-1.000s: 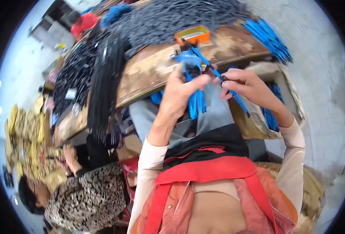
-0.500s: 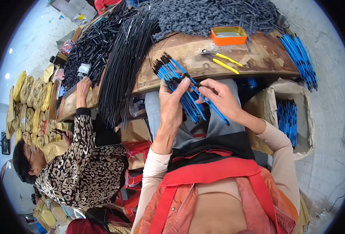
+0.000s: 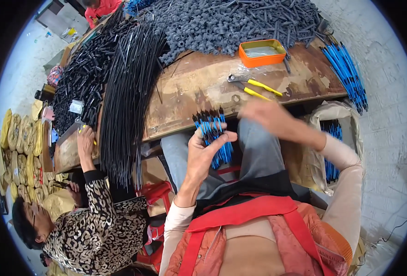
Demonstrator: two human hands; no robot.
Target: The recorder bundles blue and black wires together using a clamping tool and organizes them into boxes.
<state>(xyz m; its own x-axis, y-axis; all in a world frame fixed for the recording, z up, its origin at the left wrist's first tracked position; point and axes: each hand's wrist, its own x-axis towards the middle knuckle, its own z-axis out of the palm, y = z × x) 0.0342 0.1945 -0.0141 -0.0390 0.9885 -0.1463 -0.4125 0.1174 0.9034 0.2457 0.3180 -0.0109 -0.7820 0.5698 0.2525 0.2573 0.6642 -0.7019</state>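
A bundle of thin blue rods with black fittings [image 3: 222, 157] is gripped in my left hand [image 3: 199, 158], held over my lap just below the table's edge. The thumb lies across the bundle and the fingers wrap round it. My right hand [image 3: 268, 118] is up at the table's front edge, to the right of the bundle and just below the pliers [image 3: 265, 87] with yellow handles. Motion smears its fingers, and I cannot make out anything in them. The pliers lie on the wooden table [image 3: 180, 101].
An orange tin [image 3: 262, 60] stands before a heap of grey plastic fittings [image 3: 212, 27]. Long black rods [image 3: 125, 92] overhang the table's front at left. More blue rods [image 3: 347, 76] lie at the right end, above a lined box [image 3: 350, 110]. A co-worker [image 3: 97, 225] sits at left.
My right hand has left the single blue rod by the bundle and moved up to the table edge. That rod no longer sticks out apart. My left hand still holds the bundle.
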